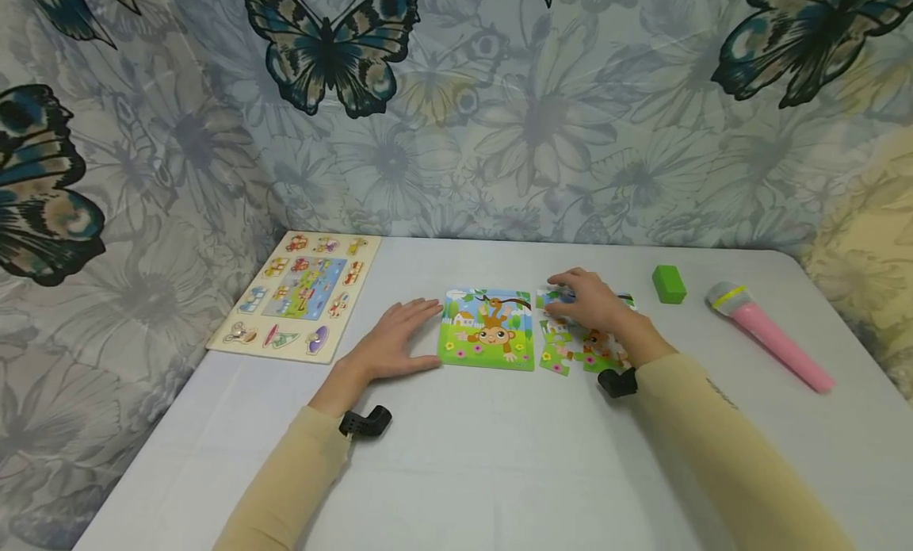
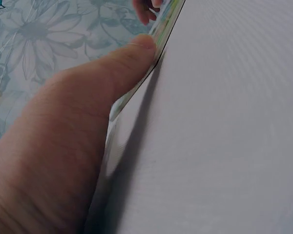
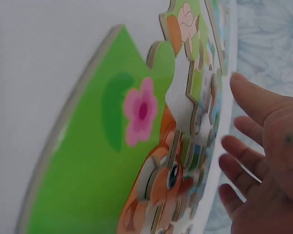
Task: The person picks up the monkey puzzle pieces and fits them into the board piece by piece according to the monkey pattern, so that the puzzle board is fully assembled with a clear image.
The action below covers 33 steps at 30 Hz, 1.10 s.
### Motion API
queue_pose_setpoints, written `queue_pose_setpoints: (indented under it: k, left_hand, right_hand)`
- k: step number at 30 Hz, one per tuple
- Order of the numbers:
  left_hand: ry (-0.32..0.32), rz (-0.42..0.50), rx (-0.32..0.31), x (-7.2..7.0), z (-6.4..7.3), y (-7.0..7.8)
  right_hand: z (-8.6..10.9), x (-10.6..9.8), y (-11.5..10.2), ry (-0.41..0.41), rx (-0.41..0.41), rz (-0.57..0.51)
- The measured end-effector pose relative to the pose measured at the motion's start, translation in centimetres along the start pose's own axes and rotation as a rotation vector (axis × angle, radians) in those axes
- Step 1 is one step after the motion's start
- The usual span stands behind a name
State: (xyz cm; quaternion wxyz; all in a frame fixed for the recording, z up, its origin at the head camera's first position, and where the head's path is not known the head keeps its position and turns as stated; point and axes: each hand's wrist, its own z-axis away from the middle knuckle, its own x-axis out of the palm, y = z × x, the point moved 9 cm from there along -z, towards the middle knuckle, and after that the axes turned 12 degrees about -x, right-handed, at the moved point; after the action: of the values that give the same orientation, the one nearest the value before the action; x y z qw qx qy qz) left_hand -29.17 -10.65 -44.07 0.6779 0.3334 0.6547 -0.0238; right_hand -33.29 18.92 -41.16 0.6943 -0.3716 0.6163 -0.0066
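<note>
Sleeves of tan cloth (image 1: 292, 480) reach in from the bottom of the head view over a white table (image 1: 456, 472). At its middle lies the monkey picture board (image 1: 487, 329), flat, with the loose puzzle pieces (image 1: 555, 359) just beside it, on the person's right. The left hand (image 1: 392, 341) is spread and grasps nothing, its thumb and fingers at the board's left edge. The right hand (image 1: 592, 301) is over the loose pieces, fingers bent slightly and apart, with nothing visibly gripped.

Sorting these pieces would go best with the left hand lightly steadying the board, away from its picture. The right should pinch one piece by its rim and lift it straight up: the pieces look thin, and a dragged knob could catch a neighbour. The straight-sided flower piece (image 3: 88, 161) would make an easy start, being probably part of the border.

Several pieces are hidden under the right hand and wrist, so their number cannot be told; the right wrist view shows them at a steep slant. Whether the board is cut into pieces is unclear. The left wrist view shows mostly thumb, and the fingertips at its top edge are cut off.
</note>
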Motion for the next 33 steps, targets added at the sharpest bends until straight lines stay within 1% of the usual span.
queue_pose_setpoints:
  k: [4,8,11,14,17,20,23,25,27,29,33]
  left_hand:
    - [-0.047,-0.015,-0.018,0.6,0.0,-0.1]
    - [-0.073,-0.046,-0.022,0.9,0.1,0.1]
    - [-0.083,-0.062,-0.028,1.0,0.2,0.1]
    - [-0.084,-0.048,-0.044,0.9,0.1,0.0]
    - [-0.08,-0.022,-0.056,0.7,0.0,0.0]
    - [-0.071,-0.012,-0.064,0.7,-0.3,0.2]
    - [-0.067,-0.013,-0.079,0.7,-0.5,0.2]
    - [-0.058,-0.008,-0.077,0.7,-0.7,0.2]
    - [-0.061,-0.006,-0.087,0.7,-0.7,0.1]
    - [-0.062,-0.002,-0.094,0.8,-0.7,0.0]
    - [-0.059,0.009,-0.103,0.9,-0.6,-0.3]
  right_hand:
    - [-0.4,0.3,-0.1,-0.013,0.019,0.02]
    - [-0.7,0.5,0.0,-0.008,0.031,0.054]
    - [-1.0,0.6,0.0,0.008,0.028,0.062]
    - [-1.2,0.5,0.1,0.027,0.024,0.044]
    - [-1.2,0.5,0.3,0.041,0.035,0.03]
    - [-1.0,0.3,0.5,0.066,0.049,-0.005]
    - [-0.7,-0.3,0.5,0.124,0.04,-0.06]
    - [-0.5,-0.8,0.4,0.165,0.034,-0.101]
    - [-0.5,-1.2,0.1,0.191,0.029,-0.156]
    - [-0.8,-1.1,-0.2,0.188,0.025,-0.219]
    - [-1.9,0.2,-1.4,0.15,0.022,-0.33]
